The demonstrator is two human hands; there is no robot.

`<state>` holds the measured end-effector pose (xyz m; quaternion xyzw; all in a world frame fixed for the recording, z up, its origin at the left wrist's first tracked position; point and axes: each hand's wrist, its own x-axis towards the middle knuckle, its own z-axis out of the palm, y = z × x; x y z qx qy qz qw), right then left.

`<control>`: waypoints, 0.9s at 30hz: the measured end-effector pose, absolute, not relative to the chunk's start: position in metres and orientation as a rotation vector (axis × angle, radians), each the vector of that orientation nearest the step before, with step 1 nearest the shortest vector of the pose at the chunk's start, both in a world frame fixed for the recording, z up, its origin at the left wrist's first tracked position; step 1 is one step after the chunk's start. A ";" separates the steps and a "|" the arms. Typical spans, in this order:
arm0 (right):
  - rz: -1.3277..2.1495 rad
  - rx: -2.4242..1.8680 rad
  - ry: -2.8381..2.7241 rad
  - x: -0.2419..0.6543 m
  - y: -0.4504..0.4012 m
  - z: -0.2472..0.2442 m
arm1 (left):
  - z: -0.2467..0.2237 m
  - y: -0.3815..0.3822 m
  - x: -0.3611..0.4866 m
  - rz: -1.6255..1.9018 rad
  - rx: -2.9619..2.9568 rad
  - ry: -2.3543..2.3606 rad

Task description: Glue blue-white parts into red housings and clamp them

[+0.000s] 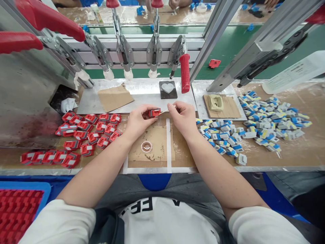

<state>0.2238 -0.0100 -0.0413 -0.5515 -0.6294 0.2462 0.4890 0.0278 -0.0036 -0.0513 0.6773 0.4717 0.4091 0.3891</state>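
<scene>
Between the thumb and fingers of my left hand [139, 121] is a small red and grey plastic toy part [154, 113]. My right hand [183, 117] pinches a thin pale stick [164, 112], whose tip meets the right end of the red part. Below my hands, a small round cup [146, 146] sits on a stained cardboard sheet [159, 139] edged with white tape. Similar red parts [93, 138] lie in a group left of my left hand. To the right of my right forearm are many small blue, white and yellow parts [223, 135].
Toggle clamps with red handles [185, 73] stand behind the hands, above a metal plate [144, 93]. A dark block with a heart shape [168, 88] and a cardboard piece [115, 97] lie there. At right are a putty-coloured mould [215, 102] and a bottle [294, 73]. Other people's hands show across.
</scene>
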 end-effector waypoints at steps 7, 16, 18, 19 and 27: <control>0.587 -1.310 -1.614 0.221 -0.011 -0.038 | -0.050 -0.004 0.029 1.049 1.770 1.191; 0.689 -0.848 -2.231 0.210 -0.044 -0.028 | -0.052 -0.001 0.026 1.118 1.742 1.199; 0.603 -0.778 -2.486 0.201 -0.054 -0.027 | -0.049 -0.001 0.025 1.117 1.716 1.224; 0.540 -0.786 -2.584 0.197 -0.058 -0.025 | -0.047 -0.001 0.025 1.114 1.701 1.232; 0.060 -1.737 -2.288 0.270 -0.060 -0.007 | -0.050 0.000 0.027 1.263 1.491 1.157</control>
